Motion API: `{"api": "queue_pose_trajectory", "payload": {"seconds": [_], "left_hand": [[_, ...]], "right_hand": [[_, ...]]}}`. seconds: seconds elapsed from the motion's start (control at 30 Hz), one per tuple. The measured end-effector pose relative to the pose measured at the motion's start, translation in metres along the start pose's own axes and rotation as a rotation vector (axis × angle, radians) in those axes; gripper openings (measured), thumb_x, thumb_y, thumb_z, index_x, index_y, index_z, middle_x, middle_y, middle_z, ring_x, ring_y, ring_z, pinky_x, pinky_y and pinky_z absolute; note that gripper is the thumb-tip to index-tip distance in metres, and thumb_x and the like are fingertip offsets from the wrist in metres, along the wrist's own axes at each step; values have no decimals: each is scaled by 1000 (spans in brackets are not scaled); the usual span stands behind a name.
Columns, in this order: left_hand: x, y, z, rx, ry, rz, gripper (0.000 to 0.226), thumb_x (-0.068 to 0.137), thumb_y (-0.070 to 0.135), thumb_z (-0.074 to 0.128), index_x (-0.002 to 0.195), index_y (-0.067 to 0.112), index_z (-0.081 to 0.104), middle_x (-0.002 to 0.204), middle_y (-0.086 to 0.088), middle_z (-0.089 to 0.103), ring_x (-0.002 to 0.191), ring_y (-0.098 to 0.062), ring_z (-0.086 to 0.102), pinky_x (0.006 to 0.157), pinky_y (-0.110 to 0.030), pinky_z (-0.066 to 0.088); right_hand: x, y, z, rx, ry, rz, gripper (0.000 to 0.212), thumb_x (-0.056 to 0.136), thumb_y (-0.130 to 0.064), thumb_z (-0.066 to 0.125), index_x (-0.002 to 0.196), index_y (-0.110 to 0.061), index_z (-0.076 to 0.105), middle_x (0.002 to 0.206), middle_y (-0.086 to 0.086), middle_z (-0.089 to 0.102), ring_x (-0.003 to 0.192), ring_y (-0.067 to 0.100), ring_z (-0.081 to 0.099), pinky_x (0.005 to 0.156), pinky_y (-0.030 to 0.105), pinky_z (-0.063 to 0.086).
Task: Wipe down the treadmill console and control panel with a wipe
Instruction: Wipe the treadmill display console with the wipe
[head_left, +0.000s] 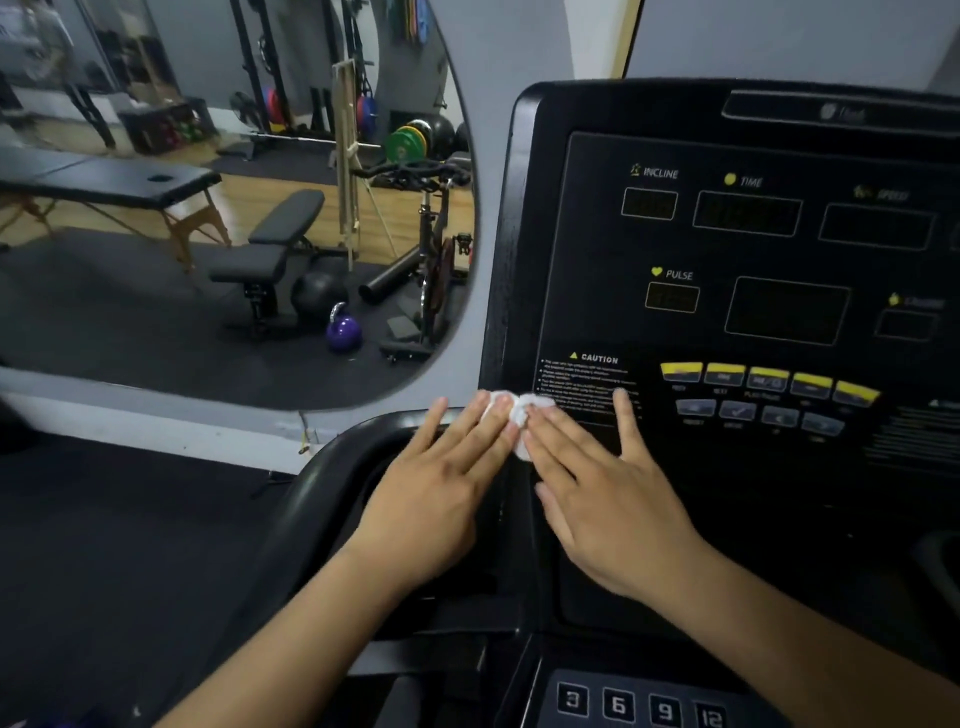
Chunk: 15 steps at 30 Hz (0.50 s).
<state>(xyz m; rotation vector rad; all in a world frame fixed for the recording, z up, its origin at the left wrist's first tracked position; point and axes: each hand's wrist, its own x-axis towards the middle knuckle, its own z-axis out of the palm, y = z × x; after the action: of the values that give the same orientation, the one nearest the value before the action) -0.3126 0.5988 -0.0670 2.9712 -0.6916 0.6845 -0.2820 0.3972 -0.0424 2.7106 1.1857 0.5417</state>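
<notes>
While one wipe (543, 402) lies on the console (727, 322), left hand (441, 493) and right hand (608, 504) press it flat-fingered.

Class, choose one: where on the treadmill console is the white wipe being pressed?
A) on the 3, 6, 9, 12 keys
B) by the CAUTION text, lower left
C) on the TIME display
B: the wipe lies under the left hand and right hand, just below the CAUTION label.
</notes>
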Motion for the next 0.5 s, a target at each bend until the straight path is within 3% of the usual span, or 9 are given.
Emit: {"api": "queue_pose_trajectory", "payload": {"seconds": [0.2, 0.3, 0.5], "left_hand": [[54, -4, -21, 44, 71, -56, 65, 87, 20, 30, 150, 3, 30, 159, -17, 24, 148, -31, 17, 118, -54, 18], [34, 14, -1, 38, 50, -24, 66, 89, 20, 34, 153, 4, 23, 161, -15, 17, 150, -29, 9, 119, -55, 14], [-3, 50, 21, -14, -13, 29, 61, 90, 16, 30, 149, 5, 33, 159, -14, 24, 148, -28, 17, 116, -57, 14]], "right_hand": [[29, 17, -30, -14, 30, 200, 61, 97, -45, 29, 144, -7, 37, 155, 7, 30, 146, 16, 18, 113, 65, 10], [6, 7, -21, 4, -12, 211, 61, 97, -45, 31, 143, -7, 39, 154, 8, 33, 146, 17, 19, 114, 63, 11], [-39, -5, 0, 39, -76, 188, 59, 96, -44, 34, 143, -9, 41, 151, 7, 39, 144, 17, 25, 115, 59, 12]]}}
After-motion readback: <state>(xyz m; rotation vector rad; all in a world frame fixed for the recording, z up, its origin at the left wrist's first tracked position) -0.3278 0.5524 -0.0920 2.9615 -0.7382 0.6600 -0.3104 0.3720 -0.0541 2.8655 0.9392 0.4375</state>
